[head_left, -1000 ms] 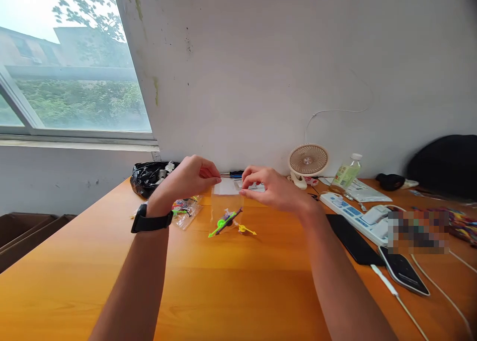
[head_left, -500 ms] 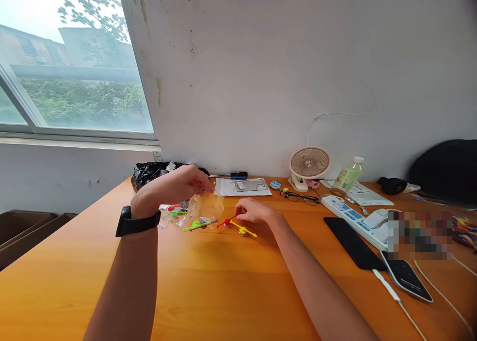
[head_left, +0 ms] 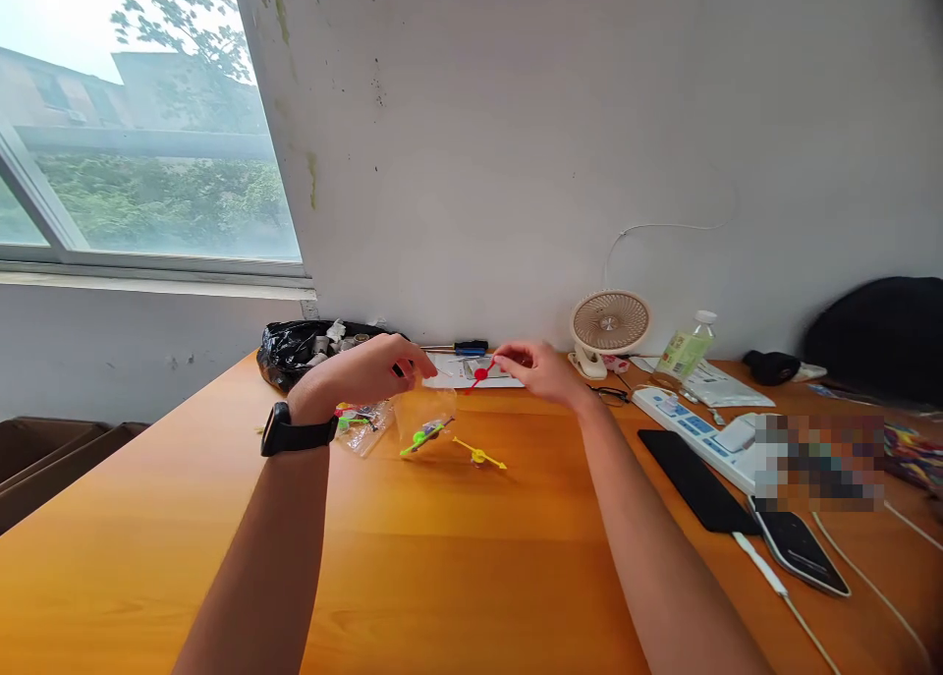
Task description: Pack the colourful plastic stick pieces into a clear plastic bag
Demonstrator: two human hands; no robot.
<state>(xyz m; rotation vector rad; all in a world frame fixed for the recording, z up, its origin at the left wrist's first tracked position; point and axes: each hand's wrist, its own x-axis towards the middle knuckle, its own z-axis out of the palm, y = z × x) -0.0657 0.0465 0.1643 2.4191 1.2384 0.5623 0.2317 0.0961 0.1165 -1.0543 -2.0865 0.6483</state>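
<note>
A small clear plastic bag (head_left: 421,412) is held up by the left hand (head_left: 383,365), and a red plastic spinner piece (head_left: 478,374) is pinched in the right hand (head_left: 541,368).

The black crumpled bag (head_left: 291,349) lies at ten o'clock on the orange wooden counter (head_left: 457,557). The left fingers are closed on the clear bag's top edge, a green stick piece (head_left: 419,439) showing inside. The red piece is held just right of the bag mouth, at about three o'clock from it, its long axis slanting down-left toward the opening; the right hand is nearer. A yellow stick piece (head_left: 480,452) lies on the counter below, at five o'clock from the bag. A small beige fan (head_left: 610,323) stands at two o'clock.
</note>
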